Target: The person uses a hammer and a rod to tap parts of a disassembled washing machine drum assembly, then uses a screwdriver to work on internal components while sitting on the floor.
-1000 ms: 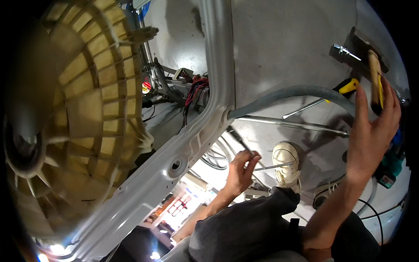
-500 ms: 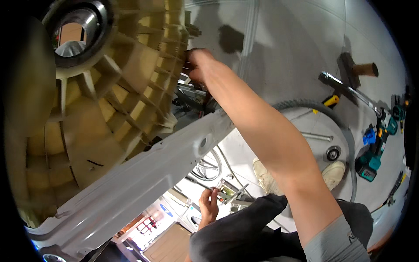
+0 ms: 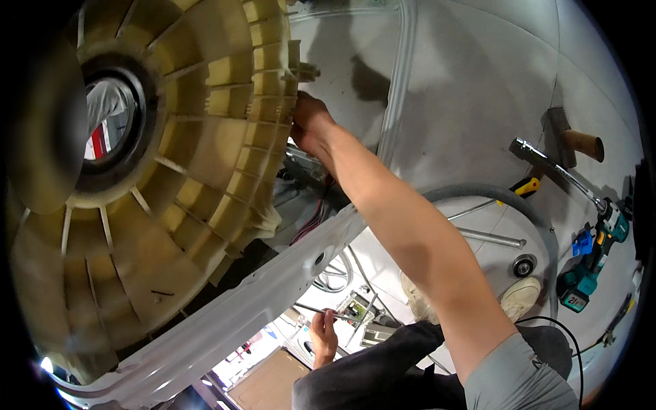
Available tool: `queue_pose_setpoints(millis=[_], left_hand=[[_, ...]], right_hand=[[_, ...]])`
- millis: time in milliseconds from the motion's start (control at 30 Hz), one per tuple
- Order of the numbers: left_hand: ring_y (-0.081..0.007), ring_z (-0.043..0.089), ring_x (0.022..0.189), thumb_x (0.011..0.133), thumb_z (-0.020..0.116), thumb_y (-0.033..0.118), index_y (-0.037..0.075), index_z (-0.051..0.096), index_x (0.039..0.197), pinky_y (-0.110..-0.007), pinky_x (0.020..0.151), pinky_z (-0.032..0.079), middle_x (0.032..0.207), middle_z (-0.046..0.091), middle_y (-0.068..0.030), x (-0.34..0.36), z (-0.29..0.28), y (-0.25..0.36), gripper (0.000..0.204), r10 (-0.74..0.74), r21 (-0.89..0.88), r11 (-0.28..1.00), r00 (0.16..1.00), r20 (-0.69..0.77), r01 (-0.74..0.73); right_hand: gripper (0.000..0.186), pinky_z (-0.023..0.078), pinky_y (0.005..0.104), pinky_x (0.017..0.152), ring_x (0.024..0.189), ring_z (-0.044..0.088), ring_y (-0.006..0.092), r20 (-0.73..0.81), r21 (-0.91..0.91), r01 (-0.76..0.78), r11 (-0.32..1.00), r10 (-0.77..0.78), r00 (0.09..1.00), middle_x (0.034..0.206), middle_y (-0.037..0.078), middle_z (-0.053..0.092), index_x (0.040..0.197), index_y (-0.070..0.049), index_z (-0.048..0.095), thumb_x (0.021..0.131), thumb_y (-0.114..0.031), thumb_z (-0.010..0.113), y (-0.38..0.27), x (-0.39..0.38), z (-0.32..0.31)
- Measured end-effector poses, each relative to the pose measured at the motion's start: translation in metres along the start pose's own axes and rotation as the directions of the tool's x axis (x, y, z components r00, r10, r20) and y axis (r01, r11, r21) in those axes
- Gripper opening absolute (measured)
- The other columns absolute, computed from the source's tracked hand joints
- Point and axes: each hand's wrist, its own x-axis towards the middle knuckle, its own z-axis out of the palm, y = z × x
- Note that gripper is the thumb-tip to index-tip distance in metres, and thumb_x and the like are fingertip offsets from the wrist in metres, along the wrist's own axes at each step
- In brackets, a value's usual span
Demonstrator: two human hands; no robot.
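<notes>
A large ribbed, yellowish plastic washing machine tub (image 3: 225, 157), with a dark round bearing seat in its middle, fills the left side. Against its right rim is my right hand (image 3: 313, 126), its fingers hidden behind the rim and in shadow. Low in the middle, my left hand (image 3: 323, 336) pinches a thin dark rod (image 3: 307, 308). Next to its fingertips lies a small metal assembly with a board (image 3: 357, 306) on the floor. A grey metal panel edge (image 3: 225, 307) runs diagonally between the tub and my left hand. Coloured wires (image 3: 314, 222) hang beneath the tub.
To the right on the floor lie a teal cordless ratchet (image 3: 594, 263), a wooden-handled hammer (image 3: 581, 143), a yellow-handled screwdriver (image 3: 525, 186), a metal tube (image 3: 492, 238), a bearing (image 3: 524, 265) and a grey corrugated hose (image 3: 540, 208). My shoes stand near the bearing.
The tub is seen more face-on, and its centre hole appears lower. My right hand remains at its rim, a little lower in view. My left hand still pinches the rod.
</notes>
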Motion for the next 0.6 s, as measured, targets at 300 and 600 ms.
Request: queue_pose_setpoints(millis=[300, 600], left_hand=[[-0.0108, 0.056, 0.069, 0.093, 0.05, 0.017, -0.004, 0.06, 0.088, -0.025, 0.064, 0.045, 0.078, 0.063, -0.0066, 0.003, 0.004, 0.005, 0.024, -0.019, 0.036, 0.999, 1.0, 0.023, 0.018], [-0.0111, 0.055, 0.069, 0.094, 0.049, 0.017, -0.004, 0.06, 0.089, -0.025, 0.064, 0.045, 0.079, 0.063, -0.0067, 0.003, 0.004, 0.003, 0.024, 0.013, -0.048, 0.999, 1.0, 0.027, -0.012]], right_hand=[[0.029, 0.047, 0.0341, 0.077, 0.089, 0.055, 0.0176, 0.045, -0.044, -0.011, 0.999, 0.013, 0.999, 0.105, 0.009, 0.058, 0.115, 0.0, 0.053, 0.088, -0.011, 0.05, -0.004, 0.0, -0.002], [0.026, 0.049, 0.0348, 0.068, 0.077, 0.062, 0.0231, -0.055, -0.121, 0.056, 0.991, -0.063, 0.996, 0.095, 0.017, 0.064, 0.105, 0.007, 0.059, 0.081, -0.003, 0.057, 0.0, 0.015, -0.004]])
